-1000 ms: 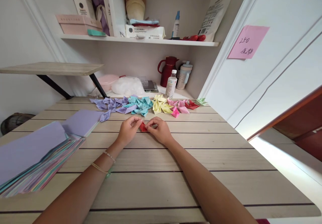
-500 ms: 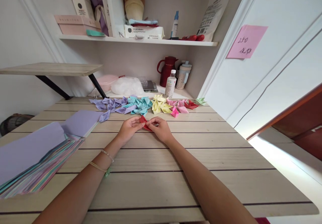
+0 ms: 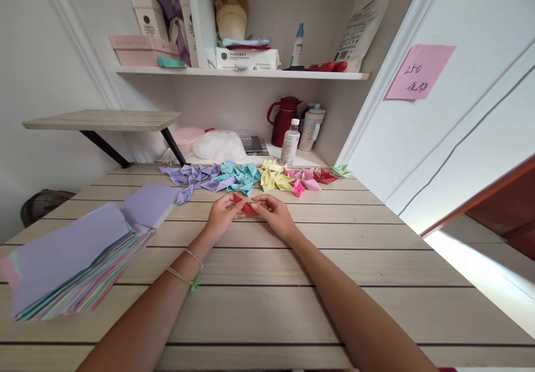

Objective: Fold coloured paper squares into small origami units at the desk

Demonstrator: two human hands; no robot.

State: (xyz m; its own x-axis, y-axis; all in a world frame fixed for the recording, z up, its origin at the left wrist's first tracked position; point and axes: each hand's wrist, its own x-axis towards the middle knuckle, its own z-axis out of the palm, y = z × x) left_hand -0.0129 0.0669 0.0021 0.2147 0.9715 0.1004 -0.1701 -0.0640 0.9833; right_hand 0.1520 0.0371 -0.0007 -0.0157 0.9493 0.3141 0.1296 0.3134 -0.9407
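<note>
A small folded piece of red paper (image 3: 249, 209) is pinched between both hands above the middle of the table. My left hand (image 3: 223, 213) closes on its left end, thumb in front. At the right end, the thumb and fingers of my right hand (image 3: 275, 214) grip it. Just beyond the hands lies a row of folded paper boats: purple ones (image 3: 196, 175), turquoise ones (image 3: 240, 177), yellow ones (image 3: 273, 176), pink ones (image 3: 307, 178), a red one (image 3: 325, 176) and a pale green one (image 3: 341, 170).
On the left of the table (image 3: 267, 316) lie a fanned stack of coloured paper (image 3: 75, 249) and a purple stack (image 3: 150, 204). A clear bottle (image 3: 290, 145) and a dark red jug (image 3: 284, 120) stand behind the boats. A raised wooden shelf (image 3: 104, 120) overhangs the back left.
The red paper now shows a wider, boat-like shape, and my hands have drawn slightly apart on it. The whole view has shifted, so everything appears further right.
</note>
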